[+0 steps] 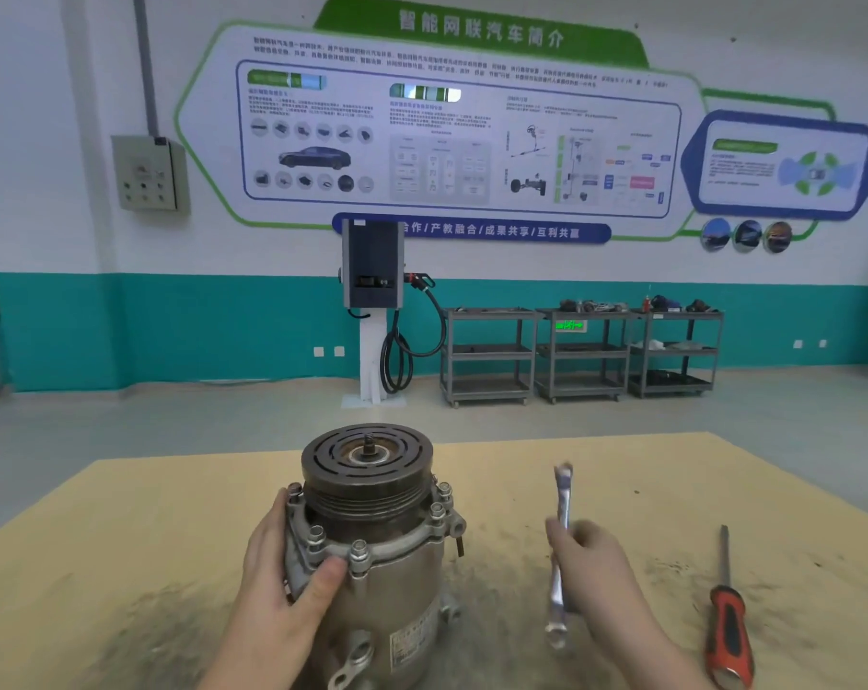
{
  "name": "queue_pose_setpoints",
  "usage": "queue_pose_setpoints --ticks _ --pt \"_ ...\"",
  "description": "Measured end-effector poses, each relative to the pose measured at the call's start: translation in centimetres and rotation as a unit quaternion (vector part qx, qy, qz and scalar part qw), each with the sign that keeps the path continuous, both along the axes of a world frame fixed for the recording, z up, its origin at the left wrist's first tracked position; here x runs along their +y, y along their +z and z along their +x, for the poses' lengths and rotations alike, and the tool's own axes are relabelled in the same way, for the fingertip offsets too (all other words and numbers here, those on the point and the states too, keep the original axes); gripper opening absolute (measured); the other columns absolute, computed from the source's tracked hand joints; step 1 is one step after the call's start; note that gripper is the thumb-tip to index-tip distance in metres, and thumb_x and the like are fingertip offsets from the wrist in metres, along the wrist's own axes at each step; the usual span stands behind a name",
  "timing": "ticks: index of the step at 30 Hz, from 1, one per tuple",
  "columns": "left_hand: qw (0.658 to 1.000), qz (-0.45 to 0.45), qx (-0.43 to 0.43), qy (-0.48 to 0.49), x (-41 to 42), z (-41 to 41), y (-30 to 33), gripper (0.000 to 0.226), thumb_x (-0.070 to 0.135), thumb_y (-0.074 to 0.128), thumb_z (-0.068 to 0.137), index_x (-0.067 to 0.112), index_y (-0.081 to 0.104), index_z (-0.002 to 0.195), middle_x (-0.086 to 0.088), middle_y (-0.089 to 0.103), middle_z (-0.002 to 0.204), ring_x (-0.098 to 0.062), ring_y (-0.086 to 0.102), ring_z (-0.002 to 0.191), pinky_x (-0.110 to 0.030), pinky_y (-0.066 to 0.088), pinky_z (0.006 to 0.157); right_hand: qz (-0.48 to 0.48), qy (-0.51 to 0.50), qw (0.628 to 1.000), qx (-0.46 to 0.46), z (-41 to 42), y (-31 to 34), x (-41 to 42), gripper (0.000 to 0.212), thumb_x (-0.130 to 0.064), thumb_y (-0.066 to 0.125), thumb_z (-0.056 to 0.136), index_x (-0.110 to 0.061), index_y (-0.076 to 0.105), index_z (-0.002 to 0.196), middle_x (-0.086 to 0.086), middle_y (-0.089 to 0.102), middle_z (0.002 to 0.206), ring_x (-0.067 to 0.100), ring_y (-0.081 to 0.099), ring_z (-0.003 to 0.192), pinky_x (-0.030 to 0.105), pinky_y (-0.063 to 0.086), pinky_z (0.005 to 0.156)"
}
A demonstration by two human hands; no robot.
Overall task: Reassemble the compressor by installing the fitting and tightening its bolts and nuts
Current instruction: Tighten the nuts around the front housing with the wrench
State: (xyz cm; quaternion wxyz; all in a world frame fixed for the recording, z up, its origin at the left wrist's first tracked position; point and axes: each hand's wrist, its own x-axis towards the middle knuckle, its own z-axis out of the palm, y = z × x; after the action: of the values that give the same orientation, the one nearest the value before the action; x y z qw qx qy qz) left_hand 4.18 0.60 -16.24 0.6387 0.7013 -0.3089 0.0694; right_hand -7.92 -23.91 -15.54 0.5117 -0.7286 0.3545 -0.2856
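The left hand [285, 580] gripped the upright compressor [372, 535] at its bolted flange, while the right hand [591, 570], well apart, held a blurred wrench [561, 555] beside it.

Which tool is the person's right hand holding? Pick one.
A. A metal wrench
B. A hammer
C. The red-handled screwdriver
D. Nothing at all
A: the right hand grips a metal wrench above the table, while the red-handled screwdriver lies untouched on the table to its right and the left hand steadies the compressor.
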Motion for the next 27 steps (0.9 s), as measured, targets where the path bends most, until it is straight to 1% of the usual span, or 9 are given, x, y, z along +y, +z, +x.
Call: queue_pose_setpoints --ticks 2,4,7,10,13,15,17,19,27 --pt "1.0 -0.003 0.004 -0.03 0.0 0.2 -0.3 0.121 0.073 0.077 0.052 0.025 0.025 0.15 -0.003 0.035 0.151 -0.019 0.041 0.135 -0.036 0.03 0.116 0.096 0.051 0.979 -0.171 0.0 1.2 2.1 0.022 -0.016 0.052 0.098 -0.003 0.05 0.08 0.007 0.052 0.053 0.017 0.037 0.036 0.024 0.032 0.039" --pt "0.999 0.008 0.015 -0.031 0.1 0.3 -0.3 0.142 0.088 0.072 0.036 0.02 0.027 0.152 0.0 0.036 0.149 -0.02 0.042 0.135 -0.048 0.03 0.116 0.18 0.104 0.931 -0.301 -0.1 2.7 4.3 0.005 -0.004 0.05 0.097 -0.005 0.049 0.092 0.011 0.061 0.06 0.018 0.038 0.033 0.023 0.032 0.035" --pt "0.999 0.0 0.03 -0.026 0.2 -0.1 0.0 0.138 0.086 0.076 0.032 0.03 0.03 0.149 0.011 0.039 0.142 -0.015 0.044 0.134 -0.05 0.034 0.114 0.238 0.134 0.87 -0.41 0.1 4.4 7.0 0.013 0.003 0.044 0.096 -0.01 0.044 0.098 0.013 0.063 0.061 0.019 0.047 0.034 0.024 0.038 0.034" --pt "1.0 -0.006 0.014 0.001 0.2 -0.4 0.0 0.108 0.086 0.077 0.027 0.069 0.034 0.125 0.04 0.039 0.122 -0.011 0.049 0.127 -0.047 0.039 0.111 0.243 0.144 0.845 -0.454 0.4 5.4 8.5 0.011 -0.001 0.041 0.098 -0.011 0.044 0.097 0.012 0.06 0.059 0.018 0.044 0.033 0.022 0.036 0.034" --pt "0.999 0.021 -0.006 0.032 0.0 -0.8 0.5 0.091 0.087 0.072 0.029 0.082 0.025 0.107 0.054 0.03 0.108 -0.005 0.043 0.125 -0.039 0.037 0.11 0.252 0.161 0.828 -0.474 0.6 5.7 9.1 0.011 -0.005 0.039 0.1 -0.011 0.045 0.094 0.011 0.058 0.058 0.016 0.04 0.033 0.022 0.033 0.035" --pt "0.997 0.035 -0.019 0.071 -0.1 -1.3 0.4 0.096 0.084 0.07 0.034 0.072 0.025 0.118 0.043 0.031 0.116 -0.003 0.036 0.123 -0.035 0.034 0.108 0.265 0.162 0.819 -0.483 0.5 5.6 9.4 0.01 -0.008 0.039 0.101 -0.011 0.045 0.093 0.011 0.057 0.059 0.016 0.04 0.034 0.022 0.035 0.037" --pt "0.994 0.045 -0.019 0.1 -0.2 -2.1 0.5 0.109 0.084 0.066 0.037 0.048 0.031 0.133 0.02 0.037 0.125 -0.007 0.032 0.125 -0.039 0.035 0.109 0.269 0.165 0.812 -0.492 0.2 5.3 9.5 0.008 -0.01 0.041 0.1 -0.011 0.045 0.093 0.012 0.057 0.06 0.016 0.041 0.035 0.022 0.038 0.039" --pt "0.992 0.061 -0.002 0.109 -0.2 -2.7 0.7 0.125 0.091 0.062 0.035 0.033 0.03 0.141 0.01 0.036 0.131 -0.009 0.028 0.128 -0.042 0.033 0.111 0.259 0.171 0.811 -0.495 -0.2 5.1 9.5 0.003 -0.013 0.045 0.095 -0.012 0.046 0.093 0.012 0.058 0.061 0.017 0.042 0.036 0.023 0.039 0.039" --pt "0.979 0.056 0.019 0.194 -1.3 -5.6 1.4 0.136 0.083 0.057 0.032 0.02 0.023 0.148 -0.005 0.031 0.14 -0.01 0.021 0.125 -0.038 0.025 0.108 0.22 0.173 0.83 -0.482 -0.8 5.0 10.3 0.002 -0.011 0.043 0.097 -0.012 0.045 0.096 0.011 0.06 0.062 0.016 0.045 0.037 0.022 0.04 0.039"
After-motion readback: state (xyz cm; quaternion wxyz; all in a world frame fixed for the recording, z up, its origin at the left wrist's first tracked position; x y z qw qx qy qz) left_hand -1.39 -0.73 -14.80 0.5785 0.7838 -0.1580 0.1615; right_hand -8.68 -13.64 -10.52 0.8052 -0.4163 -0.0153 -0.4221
